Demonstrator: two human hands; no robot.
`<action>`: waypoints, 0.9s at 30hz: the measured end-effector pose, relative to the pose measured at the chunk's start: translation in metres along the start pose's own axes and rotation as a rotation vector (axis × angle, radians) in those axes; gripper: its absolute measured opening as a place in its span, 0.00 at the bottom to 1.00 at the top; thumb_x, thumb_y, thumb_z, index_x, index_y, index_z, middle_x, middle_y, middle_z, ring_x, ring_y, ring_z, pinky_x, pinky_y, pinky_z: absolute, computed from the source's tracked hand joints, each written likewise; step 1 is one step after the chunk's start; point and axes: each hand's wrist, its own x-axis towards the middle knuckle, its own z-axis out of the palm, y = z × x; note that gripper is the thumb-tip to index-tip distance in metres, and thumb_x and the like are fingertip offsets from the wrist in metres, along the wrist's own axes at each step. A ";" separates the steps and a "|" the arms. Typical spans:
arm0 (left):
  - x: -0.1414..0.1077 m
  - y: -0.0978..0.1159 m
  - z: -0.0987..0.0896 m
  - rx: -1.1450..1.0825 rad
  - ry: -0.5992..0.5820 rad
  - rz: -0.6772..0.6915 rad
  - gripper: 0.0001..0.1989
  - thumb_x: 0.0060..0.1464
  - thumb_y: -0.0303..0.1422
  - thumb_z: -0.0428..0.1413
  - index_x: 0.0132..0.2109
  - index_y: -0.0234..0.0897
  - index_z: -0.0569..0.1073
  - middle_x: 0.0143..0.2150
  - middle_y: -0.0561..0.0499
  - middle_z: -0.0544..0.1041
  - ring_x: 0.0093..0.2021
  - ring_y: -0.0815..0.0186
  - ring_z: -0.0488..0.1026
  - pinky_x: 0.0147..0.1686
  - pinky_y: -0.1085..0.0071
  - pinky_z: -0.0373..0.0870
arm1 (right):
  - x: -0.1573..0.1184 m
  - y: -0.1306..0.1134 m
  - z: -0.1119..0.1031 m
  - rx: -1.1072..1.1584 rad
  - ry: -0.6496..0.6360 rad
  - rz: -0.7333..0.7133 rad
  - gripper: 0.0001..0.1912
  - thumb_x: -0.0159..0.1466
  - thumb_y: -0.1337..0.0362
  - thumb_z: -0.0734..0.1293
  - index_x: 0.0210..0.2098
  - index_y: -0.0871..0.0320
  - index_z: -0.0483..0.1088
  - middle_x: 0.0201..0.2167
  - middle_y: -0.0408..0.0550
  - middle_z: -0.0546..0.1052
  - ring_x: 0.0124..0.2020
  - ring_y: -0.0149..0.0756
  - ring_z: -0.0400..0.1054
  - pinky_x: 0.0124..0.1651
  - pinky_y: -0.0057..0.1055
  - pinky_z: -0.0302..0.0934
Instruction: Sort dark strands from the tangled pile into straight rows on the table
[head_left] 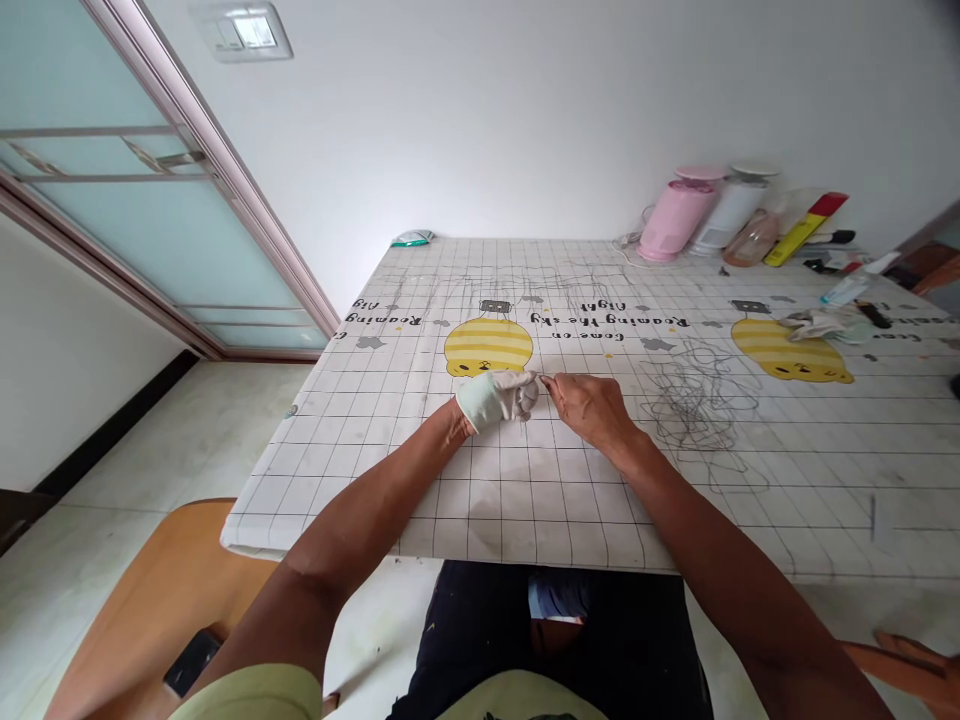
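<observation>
My left hand (504, 396), in a pale glove, is closed over the middle of the table, with fingertips pinched together. Bare and also closed, my right hand (589, 402) pinches toward the left fingertips, nearly touching them. Whatever is between the fingers is too small to make out. To the right of my right hand lies a loose tangle of thin dark wire or thread (701, 405). More thin dark strands (517, 278) lie across the back of the tablecloth (420, 490).
At the back right stand a pink cylinder (677, 218), a white one (727, 215), a yellow and red box (806, 230) and a clear bottle (859, 280). A crumpled glove (832, 323) lies at the right. A green packet (412, 239) is at the back left corner.
</observation>
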 end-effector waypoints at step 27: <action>-0.007 0.020 0.013 0.383 0.113 -0.018 0.40 0.64 0.65 0.50 0.53 0.28 0.81 0.37 0.41 0.83 0.33 0.63 0.75 0.42 0.65 0.72 | -0.001 0.016 -0.001 0.103 0.087 0.101 0.36 0.82 0.46 0.50 0.22 0.56 0.61 0.15 0.40 0.60 0.18 0.28 0.48 0.25 0.31 0.43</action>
